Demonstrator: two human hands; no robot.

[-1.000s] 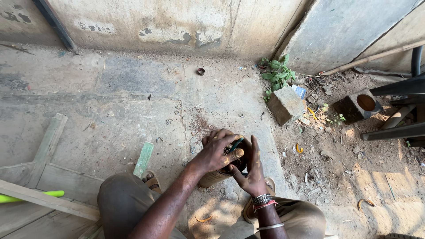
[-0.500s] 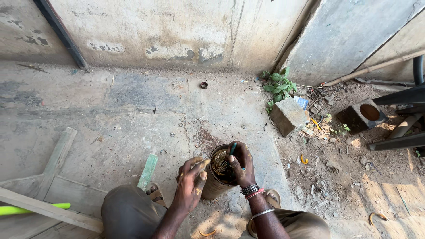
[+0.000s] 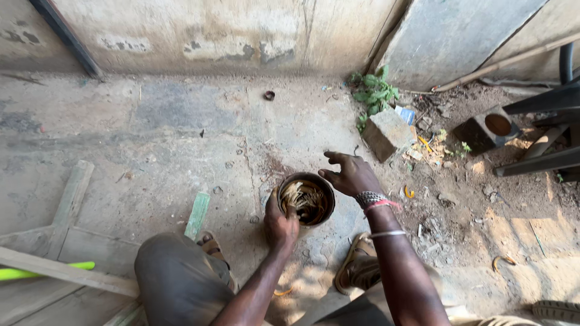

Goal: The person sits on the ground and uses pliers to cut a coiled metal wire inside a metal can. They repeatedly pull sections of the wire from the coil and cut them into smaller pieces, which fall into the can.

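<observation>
Left hand (image 3: 281, 224) grips the rim of a round dark metal tin (image 3: 306, 199) of pale fibrous strands; right hand (image 3: 349, 174) hovers above, fingers spread, empty.

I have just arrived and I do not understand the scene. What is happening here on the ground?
A person crouches on a cracked concrete floor over a round dark can holding pale, fibre-like strands. The left hand grips the can's near rim, with fingers reaching inside. The right hand hovers open just above the far rim, holding nothing. A concrete block and a small green plant lie beyond, and wooden boards to the left.
</observation>
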